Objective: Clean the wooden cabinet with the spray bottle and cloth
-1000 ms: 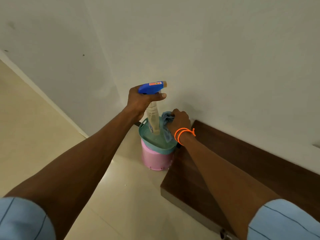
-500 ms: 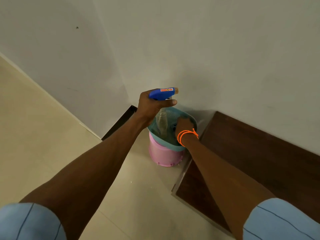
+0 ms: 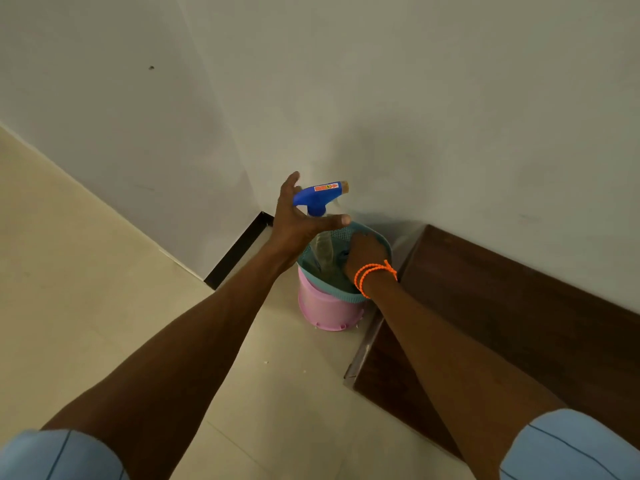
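The spray bottle (image 3: 317, 197), with a blue trigger head and a clear body, stands upright in a teal mesh basket (image 3: 332, 287). My left hand (image 3: 298, 226) is beside the bottle's neck, its fingers spread and its thumb across the front, not gripping. My right hand (image 3: 365, 252), with orange bands on the wrist, reaches down into the basket, so its fingers are hidden. Only a small blue scrap, perhaps the cloth (image 3: 344, 252), shows by its knuckles. The dark wooden cabinet (image 3: 485, 306) lies low along the wall to the right.
The teal basket sits on top of a pink bucket (image 3: 325, 310) on the cream tiled floor (image 3: 104, 306), in the corner of two white walls. A black skirting strip (image 3: 239, 251) runs along the wall to the left of the bucket.
The spray bottle went down into the basket and my left hand opened off its head. My right hand sank deeper into the basket, taking the cloth out of sight.
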